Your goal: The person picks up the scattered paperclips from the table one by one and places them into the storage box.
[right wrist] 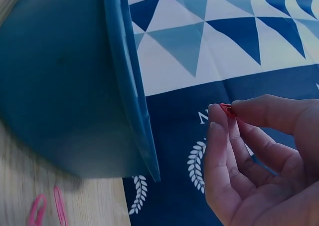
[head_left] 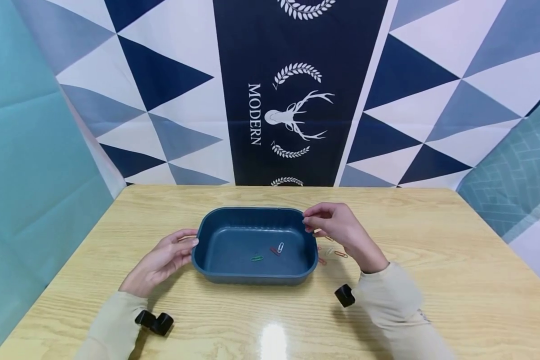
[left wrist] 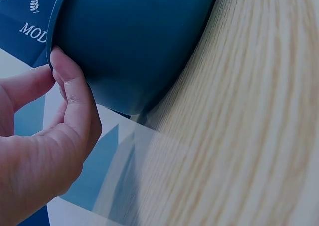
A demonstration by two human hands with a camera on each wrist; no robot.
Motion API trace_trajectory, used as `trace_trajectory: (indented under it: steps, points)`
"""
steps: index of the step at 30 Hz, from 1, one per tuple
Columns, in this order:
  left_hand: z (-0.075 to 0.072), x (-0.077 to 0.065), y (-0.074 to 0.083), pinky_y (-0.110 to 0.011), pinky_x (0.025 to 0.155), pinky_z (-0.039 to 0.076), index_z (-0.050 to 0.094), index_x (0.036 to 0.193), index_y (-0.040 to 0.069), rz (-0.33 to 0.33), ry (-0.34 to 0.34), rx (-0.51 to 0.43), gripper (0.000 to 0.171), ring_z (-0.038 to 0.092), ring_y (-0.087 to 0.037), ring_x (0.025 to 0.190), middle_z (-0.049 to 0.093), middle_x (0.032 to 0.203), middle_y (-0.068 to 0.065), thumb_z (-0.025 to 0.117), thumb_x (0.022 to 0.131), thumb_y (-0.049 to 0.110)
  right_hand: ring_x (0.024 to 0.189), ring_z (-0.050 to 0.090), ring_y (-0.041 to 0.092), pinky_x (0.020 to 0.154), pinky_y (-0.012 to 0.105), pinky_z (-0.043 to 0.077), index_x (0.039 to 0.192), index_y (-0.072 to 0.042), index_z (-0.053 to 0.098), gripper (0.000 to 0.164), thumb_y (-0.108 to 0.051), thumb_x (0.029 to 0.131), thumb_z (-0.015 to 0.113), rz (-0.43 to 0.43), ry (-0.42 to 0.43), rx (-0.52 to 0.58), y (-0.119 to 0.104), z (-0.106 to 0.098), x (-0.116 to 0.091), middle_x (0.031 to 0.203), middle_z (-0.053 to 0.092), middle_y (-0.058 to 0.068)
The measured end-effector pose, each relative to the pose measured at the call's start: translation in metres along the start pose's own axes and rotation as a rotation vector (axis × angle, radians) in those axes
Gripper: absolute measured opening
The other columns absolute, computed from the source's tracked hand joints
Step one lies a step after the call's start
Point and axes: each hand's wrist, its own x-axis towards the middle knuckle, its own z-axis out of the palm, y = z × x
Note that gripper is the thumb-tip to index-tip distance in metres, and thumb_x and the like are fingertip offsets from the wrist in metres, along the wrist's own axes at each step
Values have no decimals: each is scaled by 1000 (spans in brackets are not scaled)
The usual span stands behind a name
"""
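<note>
A dark blue plastic tub [head_left: 227, 245] stands on the wooden table. In it lie a green paper clip [head_left: 256, 258], a white paper clip [head_left: 281, 247] and a red paper clip [head_left: 274, 251]. My left hand [head_left: 164, 260] holds the tub's left end, thumb and fingertips at the rim, as the left wrist view also shows. Just above the right rim, my right hand [head_left: 339, 227] pinches a small red paper clip [right wrist: 227, 109] between thumb and index finger. Most of that clip is hidden by the fingertips.
Several loose paper clips lie on the table right of the tub, among them an orange one [head_left: 340, 254] and a pink one [head_left: 322, 261], partly below my right hand. A patterned cloth [head_left: 180, 65] hangs behind the table's far edge.
</note>
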Motion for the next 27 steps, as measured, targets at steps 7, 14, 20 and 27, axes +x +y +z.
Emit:
trace_trajectory:
  steps: [7,14,20,27]
  points:
    - [0,1,1,-25,77,53,29,134,-8,4,-6,15,40,62,-11,84,61,99,-6,48,100,0,78,66,17,72,34,57,109,9,64,22,-7,93,64,-1,4,-3,-5,13,7,96,68,18]
    - [-1,1,-2,-24,75,53,35,129,-6,7,1,34,34,63,-11,83,63,98,-5,49,99,-1,76,65,17,73,40,57,106,6,65,18,-5,92,65,-34,-8,23,-15,30,17,90,68,13]
    - [-1,0,-2,-25,77,54,37,128,-6,16,-2,34,32,63,-12,84,64,98,-5,50,99,0,77,66,25,75,41,57,104,4,67,15,-5,92,65,-33,-35,-16,-16,42,20,87,69,11]
    - [-2,1,-2,-25,78,53,34,130,-7,8,0,35,35,63,-12,85,63,99,-6,49,100,0,82,66,32,73,40,56,104,4,68,15,-6,93,64,-30,-65,-59,-13,49,21,84,69,8]
